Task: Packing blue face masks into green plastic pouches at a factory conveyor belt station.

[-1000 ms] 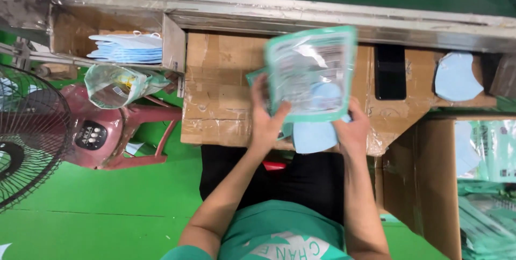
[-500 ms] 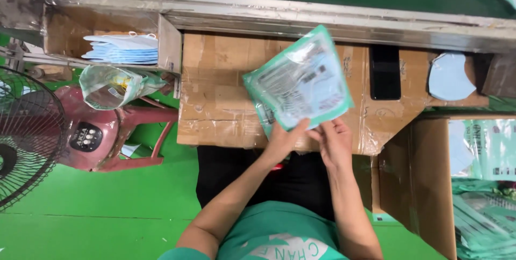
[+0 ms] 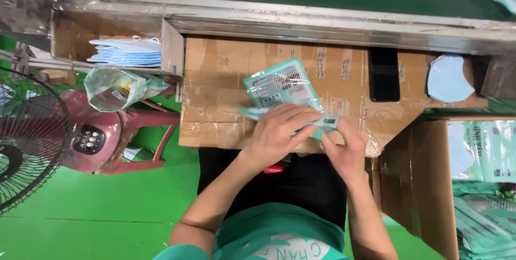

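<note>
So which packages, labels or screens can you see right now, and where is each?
Flat green plastic pouch with a white label patch: on the cardboard-covered table, held at its near edge by left hand and right hand.
Crumpled clear plastic bag: left of the table, above the red stool.
Stack of green pouches: in the carton at right.
Dark rectangular phone screen: lying on the table, right of the pouch.

A flat green-and-clear pouch (image 3: 279, 89) with a printed label lies tilted on the cardboard top (image 3: 215, 104). Its near edge is folded over and pinched between the left hand (image 3: 279, 131) and the right hand (image 3: 346, 150), both touching it.
</note>
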